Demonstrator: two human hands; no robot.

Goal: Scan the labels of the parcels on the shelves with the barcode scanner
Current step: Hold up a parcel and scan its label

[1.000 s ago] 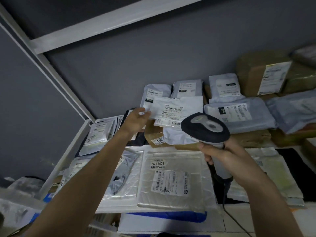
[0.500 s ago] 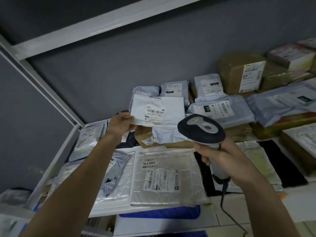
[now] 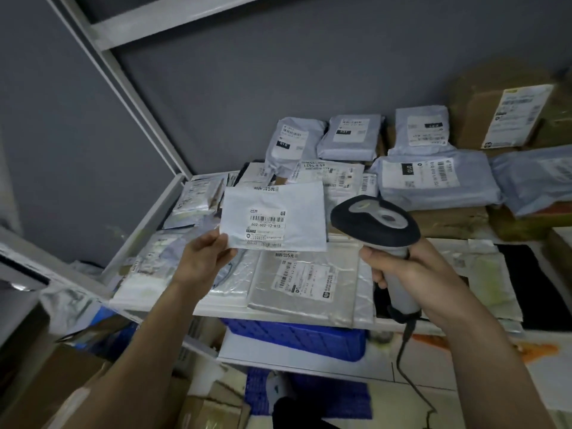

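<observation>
Parcel [image 3: 274, 219] in the left hand [image 3: 204, 258] is a small, flat, pale grey bag, a bit crinkled. It has a white label [image 3: 266, 222] on its front with black barcode stripes and the number 602-602-12-815 under them. The left hand pinches the bag at its bottom left corner and holds it up in the air, above the shelf [image 3: 148, 224], with the label facing the camera.

The right hand [image 3: 411, 274] is curled tight round the pale handle of the barcode scanner [image 3: 376, 222]. The scanner has a wide black head with a grey top, and a dark cable [image 3: 405, 360] hangs down from the handle. Its head is just beside the right edge of the held parcel.

On the shelf under the parcel lies a clear plastic parcel [image 3: 305, 281] with its own white label. Behind it, grey bag parcels [image 3: 433, 181] and a brown cardboard box [image 3: 495, 116] sit against the grey wall. A blue crate [image 3: 297, 335] sits below the shelf.
</observation>
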